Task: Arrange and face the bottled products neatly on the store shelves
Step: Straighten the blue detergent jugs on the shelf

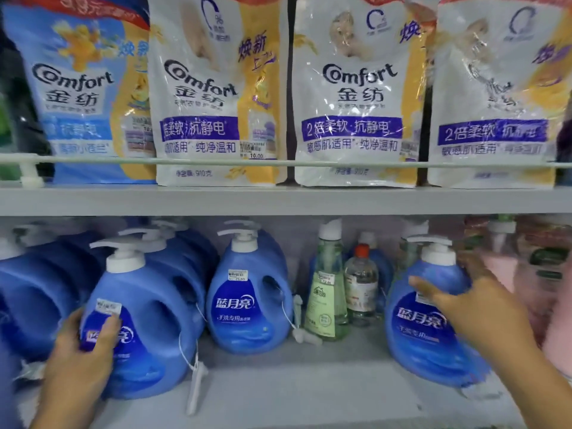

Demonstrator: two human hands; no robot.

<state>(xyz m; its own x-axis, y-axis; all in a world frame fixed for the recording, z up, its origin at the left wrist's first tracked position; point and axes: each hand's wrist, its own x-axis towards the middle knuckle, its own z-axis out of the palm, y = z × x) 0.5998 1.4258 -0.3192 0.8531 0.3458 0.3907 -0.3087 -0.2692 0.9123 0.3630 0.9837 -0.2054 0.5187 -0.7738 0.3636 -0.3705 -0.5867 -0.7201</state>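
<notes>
Upper shelf [278, 201] is carrying four soft refill pouches w/ "Comfort" print: a blue pouch [83, 97] at left, then three white-and-yellow pouches [216, 97], all standing behind a thin pale rail [278, 162] running across the front. Glossy crinkled plastic is catching glare, esp. on the rightmost one.

Lower shelf [294, 391] is grey and flat. Left hand [83, 351] is grasping the left blue bottle [139, 323] at its front label, thumb pressing over the sticker; that bottle is tilting slightly and sitting at the shelf front, w/ more blue jugs crowding behind it and to its left. Right hand [473, 308] is wrapping round the shoulder of the right blue bottle [430, 314], fingers curling behind its neck, thumb lying across the front; bottle is leaning near the front edge.

Between them a middle blue bottle [247, 292] is standing upright, label facing out, further back. Just beside it a slim green-tinted clear bottle [328, 289] w/ white cap and a smaller clear bottle [360, 283] w/ red cap are standing. White security tags [196, 385] are dangling on cords from the jug handles. All blue bottles are smooth opaque plastic w/ white pump tops; contents not visible. Pink items at far right are too blurry to identify.
</notes>
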